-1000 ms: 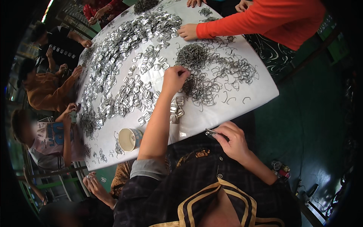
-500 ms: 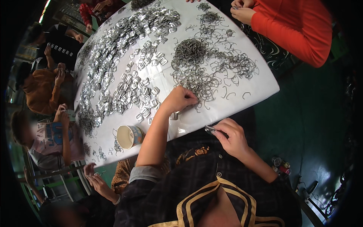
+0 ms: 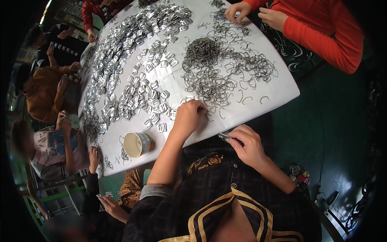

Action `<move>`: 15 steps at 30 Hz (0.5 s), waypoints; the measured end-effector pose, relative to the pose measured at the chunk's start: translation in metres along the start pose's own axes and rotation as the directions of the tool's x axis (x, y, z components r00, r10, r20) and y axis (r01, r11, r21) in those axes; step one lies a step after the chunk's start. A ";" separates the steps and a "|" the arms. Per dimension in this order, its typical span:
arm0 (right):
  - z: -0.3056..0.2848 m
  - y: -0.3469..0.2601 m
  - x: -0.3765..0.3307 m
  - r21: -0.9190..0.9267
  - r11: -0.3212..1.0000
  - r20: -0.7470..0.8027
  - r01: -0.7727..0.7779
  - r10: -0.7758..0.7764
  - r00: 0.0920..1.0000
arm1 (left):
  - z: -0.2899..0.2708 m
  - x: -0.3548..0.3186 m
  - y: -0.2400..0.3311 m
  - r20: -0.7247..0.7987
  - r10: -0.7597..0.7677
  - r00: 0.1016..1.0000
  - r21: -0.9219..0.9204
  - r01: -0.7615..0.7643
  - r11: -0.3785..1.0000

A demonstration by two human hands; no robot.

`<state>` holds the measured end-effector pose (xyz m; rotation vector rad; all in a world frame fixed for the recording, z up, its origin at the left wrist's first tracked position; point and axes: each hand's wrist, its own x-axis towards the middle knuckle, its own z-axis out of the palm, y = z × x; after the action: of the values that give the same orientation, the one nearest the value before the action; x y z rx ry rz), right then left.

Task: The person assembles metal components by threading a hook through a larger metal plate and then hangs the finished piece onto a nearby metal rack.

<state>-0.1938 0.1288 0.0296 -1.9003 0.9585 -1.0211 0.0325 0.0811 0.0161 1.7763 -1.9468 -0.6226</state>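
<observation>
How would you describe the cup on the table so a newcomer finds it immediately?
Start at the white table and follow its near edge toward the person's left. The cup lies tipped on its side there, beside the left forearm. It is the only round, cream container among flat metal clips and wire loops.

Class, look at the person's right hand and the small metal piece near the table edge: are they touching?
Touching. The head view shows the right hand pinching the small metal piece between thumb and fingers, just off the white table edge.
</observation>
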 end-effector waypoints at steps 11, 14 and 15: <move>0.000 0.005 -0.003 -0.008 1.000 -0.013 -0.017 0.017 1.000 | -0.010 -0.018 0.014 0.284 0.416 0.864 0.369 -0.499 0.784; -0.002 0.006 -0.001 -0.015 0.999 -0.023 -0.029 0.029 0.999 | -0.010 -0.011 0.013 0.346 0.455 0.820 0.414 -0.569 0.710; -0.002 0.006 0.000 -0.017 0.999 -0.032 -0.033 0.033 0.999 | -0.009 -0.009 0.012 0.361 0.470 0.805 0.428 -0.591 0.684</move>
<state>-0.1971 0.1257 0.0248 -1.8820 1.0170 -1.0292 0.0290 0.0906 0.0307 1.2865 -2.8443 -0.0729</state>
